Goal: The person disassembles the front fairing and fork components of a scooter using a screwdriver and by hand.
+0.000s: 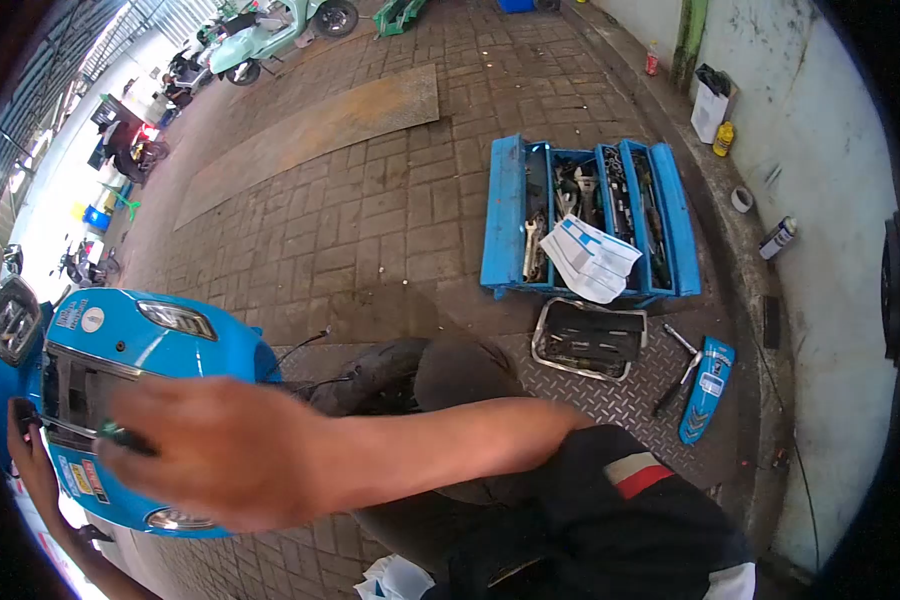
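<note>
My right hand (215, 450), blurred by motion, is closed around a screwdriver (128, 438) with a dark green and black handle. Its thin metal shaft points left across the front of a blue scooter body (210, 318). At the far left edge, my left hand (32, 452) is by the scooter's side, its fingers drawn together at a small dark part near the shaft's far end. What those fingers grip is too small to make out. A dark recessed panel (78, 392) on the scooter lies partly behind my right hand.
A blue toolbox (507, 215) stands open with wrenches and a paper sheet (592, 262). Nearby are a tool case (590, 340), a ratchet wrench (682, 370) and a blue panel (708, 392). A spray can (778, 238) stands along the wall. Scooters (270, 38) are parked behind.
</note>
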Demonstrator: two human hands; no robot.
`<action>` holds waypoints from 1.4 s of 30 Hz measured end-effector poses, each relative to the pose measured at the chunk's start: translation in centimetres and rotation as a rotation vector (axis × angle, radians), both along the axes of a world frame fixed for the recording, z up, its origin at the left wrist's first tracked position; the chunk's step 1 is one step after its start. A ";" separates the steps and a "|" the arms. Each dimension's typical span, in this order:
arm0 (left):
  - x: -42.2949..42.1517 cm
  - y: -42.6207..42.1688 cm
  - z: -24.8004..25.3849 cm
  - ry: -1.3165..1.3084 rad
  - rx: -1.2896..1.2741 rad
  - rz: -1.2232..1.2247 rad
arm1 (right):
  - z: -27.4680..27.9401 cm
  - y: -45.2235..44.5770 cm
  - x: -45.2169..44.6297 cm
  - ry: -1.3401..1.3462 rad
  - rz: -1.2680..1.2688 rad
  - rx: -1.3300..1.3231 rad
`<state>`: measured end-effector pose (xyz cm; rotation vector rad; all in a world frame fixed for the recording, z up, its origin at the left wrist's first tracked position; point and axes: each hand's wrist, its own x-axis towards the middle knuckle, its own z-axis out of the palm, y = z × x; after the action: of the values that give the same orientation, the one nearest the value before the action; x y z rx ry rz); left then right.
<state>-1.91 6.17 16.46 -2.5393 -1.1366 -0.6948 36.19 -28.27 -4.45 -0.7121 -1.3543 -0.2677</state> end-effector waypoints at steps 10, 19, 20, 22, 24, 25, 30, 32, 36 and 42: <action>18.1 -20.9 -14.2 0.230 -0.325 -0.556 | -18.4 -18.9 13.0 0.792 0.222 -0.571; 37.2 -34.5 -35.0 0.356 -0.612 -1.067 | -31.0 -35.8 13.3 1.554 -0.475 -0.086; 38.6 -36.0 -36.6 0.358 -0.620 -1.078 | -31.5 -36.6 13.4 1.574 -0.514 -0.056; 40.9 -38.6 -38.9 0.564 -0.639 -1.052 | -32.6 -38.4 13.9 1.596 -0.539 -0.018; 42.7 -40.1 -40.8 0.594 -0.619 -1.074 | -34.0 -40.0 14.1 1.626 -0.548 0.018; 43.6 -40.7 -41.3 0.614 -0.594 -1.095 | -34.5 -40.8 14.4 1.626 -0.541 0.033; 46.3 -41.9 -42.3 0.637 -0.577 -1.075 | -35.0 -41.9 15.1 1.643 -0.566 0.040; 46.6 -41.8 -41.7 0.459 -0.668 -1.057 | -35.5 -42.1 15.6 1.636 -0.548 0.032; 46.1 -41.1 -39.4 0.377 -0.834 -0.999 | -36.7 -42.0 16.1 1.688 -0.582 -0.003; 40.4 -37.0 -34.5 0.075 -0.901 -0.834 | -36.1 -39.3 16.2 1.711 -0.665 -0.136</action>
<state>38.52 -30.87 -18.05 -3.8157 -0.3023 -0.2142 52.38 -67.62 -40.55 -1.0641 0.5150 -0.0100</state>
